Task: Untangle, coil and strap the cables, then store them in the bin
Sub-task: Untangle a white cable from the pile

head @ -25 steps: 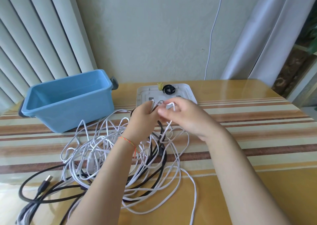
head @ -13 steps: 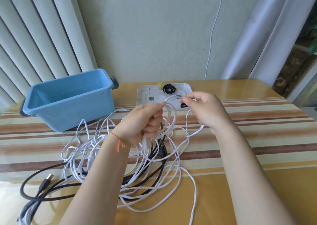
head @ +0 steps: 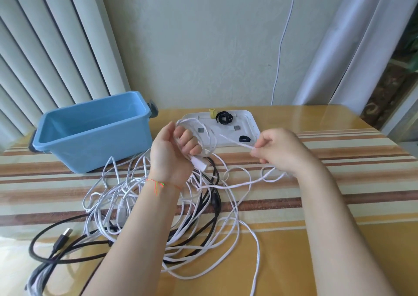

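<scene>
A tangle of white cables (head: 187, 207) and black cables (head: 67, 248) lies on the striped table in front of me. My left hand (head: 174, 151) grips a small loop of one white cable (head: 203, 135), and the cable's white plug hangs just below the fist. My right hand (head: 278, 148) pinches the same cable further along, holding the strand taut between both hands. The blue bin (head: 90, 133) stands empty at the back left. Black straps (head: 224, 117) lie on the white lid (head: 251, 124) behind my hands.
A black USB plug (head: 62, 239) lies at the front left. A yellow clip (head: 212, 112) sits on the lid's far edge. Vertical blinds, a wall with a hanging white cord (head: 279, 47) and a curtain close off the back.
My hands have moved apart. The left hand has turned palm up with a loop of the white cable round its fingers, and the right hand has drawn the strand out to the right.
</scene>
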A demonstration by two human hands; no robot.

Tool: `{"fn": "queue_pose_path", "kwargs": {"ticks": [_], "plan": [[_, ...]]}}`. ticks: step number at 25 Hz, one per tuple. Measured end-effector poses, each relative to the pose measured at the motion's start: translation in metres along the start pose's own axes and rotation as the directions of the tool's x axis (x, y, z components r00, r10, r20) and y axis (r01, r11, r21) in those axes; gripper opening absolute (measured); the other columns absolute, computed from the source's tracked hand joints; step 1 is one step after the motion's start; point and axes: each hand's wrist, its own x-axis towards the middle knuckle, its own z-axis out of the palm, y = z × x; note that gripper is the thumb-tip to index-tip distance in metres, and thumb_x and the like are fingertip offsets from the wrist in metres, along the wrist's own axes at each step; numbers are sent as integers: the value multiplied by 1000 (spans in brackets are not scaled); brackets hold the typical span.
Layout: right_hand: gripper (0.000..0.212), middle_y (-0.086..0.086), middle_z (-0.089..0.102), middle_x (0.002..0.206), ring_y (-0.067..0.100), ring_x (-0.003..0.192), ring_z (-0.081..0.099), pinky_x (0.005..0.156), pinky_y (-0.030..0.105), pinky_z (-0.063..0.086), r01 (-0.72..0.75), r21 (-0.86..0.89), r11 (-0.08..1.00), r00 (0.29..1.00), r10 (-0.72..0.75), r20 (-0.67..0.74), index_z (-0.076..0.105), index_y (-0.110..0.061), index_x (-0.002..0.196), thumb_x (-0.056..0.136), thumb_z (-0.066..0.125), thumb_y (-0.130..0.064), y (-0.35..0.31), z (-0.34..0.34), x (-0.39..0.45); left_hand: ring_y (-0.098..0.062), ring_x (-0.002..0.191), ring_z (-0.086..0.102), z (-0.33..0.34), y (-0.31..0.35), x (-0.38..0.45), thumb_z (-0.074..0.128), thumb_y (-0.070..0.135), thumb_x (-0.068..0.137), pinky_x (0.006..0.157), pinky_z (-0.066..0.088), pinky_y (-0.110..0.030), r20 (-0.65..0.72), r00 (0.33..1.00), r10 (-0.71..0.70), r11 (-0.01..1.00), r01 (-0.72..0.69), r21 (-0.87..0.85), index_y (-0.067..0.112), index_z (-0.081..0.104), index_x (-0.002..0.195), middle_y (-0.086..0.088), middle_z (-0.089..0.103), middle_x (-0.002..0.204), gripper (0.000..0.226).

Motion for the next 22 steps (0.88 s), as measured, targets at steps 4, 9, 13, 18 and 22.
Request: {"fn": "queue_pose_path", "kwargs": {"ticks": [4,9,13,18,22], "plan": [[10,-15,61,73,-4,59,57,50,16,38,203,-194,960,947,-142,287,76,-26,90,88,71,-34,-32,23,-15,-26,68,64,21,-13,-10,32,24,107,72,57,-37,67,981,180,747,-181,640,10,46,73,-11,63,68,39],[8,-7,73,79,12,74,67,71,32,53,274,1,962,918,-262,299,77,-21,84,87,71,-26,-47,30,-24,-19,53,46,25,-29,-19,43,26,105,57,43,-41,174,960,220,114,-203,973,4,38,70,-4,43,61,41],[29,-11,54,95,17,86,58,69,32,50,361,-140,922,889,-295,351,59,-30,99,85,56,-5,-49,32,-25,-29,66,39,25,-24,-15,41,23,104,66,37,-42,192,937,291,-101,-169,980,14,31,64,-5,40,64,42],[20,-1,48,110,17,96,49,63,26,35,306,-313,899,951,-275,140,48,-21,104,91,58,-9,-48,44,-28,-31,76,45,37,2,-25,41,27,101,69,42,-40,197,953,229,-444,-78,893,15,34,68,-6,42,74,37],[18,-5,62,70,17,64,64,58,33,50,249,-125,960,968,-242,69,62,-20,80,90,68,-34,-48,28,-39,-20,60,32,38,22,-54,60,59,86,57,27,-34,126,992,30,-515,-93,852,14,34,66,-2,36,65,56]]}}
